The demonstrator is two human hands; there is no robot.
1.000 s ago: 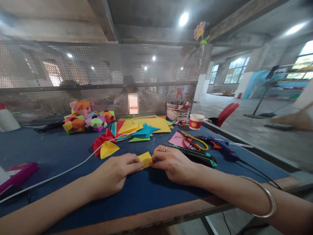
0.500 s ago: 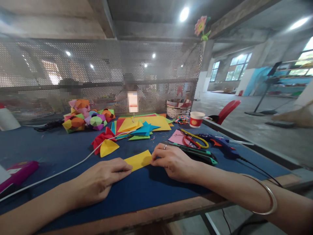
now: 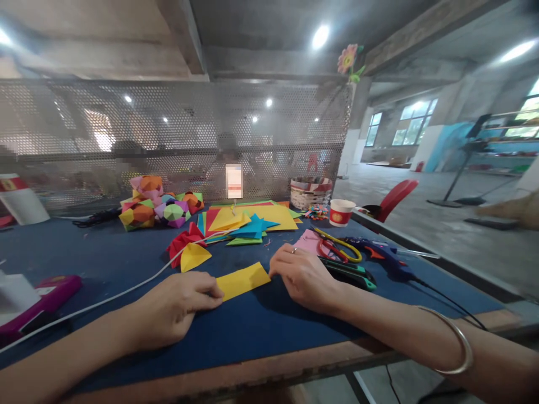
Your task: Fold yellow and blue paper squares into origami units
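The left hand (image 3: 179, 306) pinches the yellow strip (image 3: 245, 280), apparently already folded; I cannot tell the right hand's (image 3: 301, 278) grip. Sheets (image 3: 284, 217) behind lie flat.

Near tabletop (image 3: 236, 336) is free; cutters (image 3: 354, 273) seemingly crowd the right hand (image 3: 302, 278).

The blue tabletop (image 3: 236, 334) looks matt, with a rough wood front edge (image 3: 252, 370). Near that edge, the yellow strip (image 3: 244, 280) is smooth, dull paper. By the right edge, the glue gun (image 3: 386, 259) is plastic and a bit shiny.
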